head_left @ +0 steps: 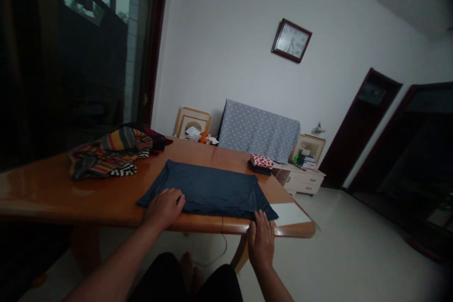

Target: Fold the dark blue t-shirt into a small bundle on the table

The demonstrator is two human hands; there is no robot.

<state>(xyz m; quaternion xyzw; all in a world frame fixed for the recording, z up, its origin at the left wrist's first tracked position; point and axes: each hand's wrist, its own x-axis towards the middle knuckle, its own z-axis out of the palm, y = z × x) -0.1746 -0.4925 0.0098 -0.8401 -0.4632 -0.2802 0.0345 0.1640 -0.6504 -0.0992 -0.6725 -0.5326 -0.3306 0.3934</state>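
A dark blue garment [212, 186] lies folded into a long strip along the table's near edge, with a slanted flap at each end. My left hand [164, 206] rests on its near left part, fingers laid over the cloth. At the near right corner, my right hand [262, 236] touches the cloth with its fingers stretched out together. Neither hand lifts the fabric. Whether the fingertips of my left hand curl under is hard to see in the dim light.
Rumpled striped clothes [113, 151] lie at the table's left. A small folded stack [261, 163] with a red-and-white patterned top sits near the right edge. A pale sheet [290, 213] is beside the garment on the wooden table [198, 221]. Behind stands a low white cabinet [304, 181].
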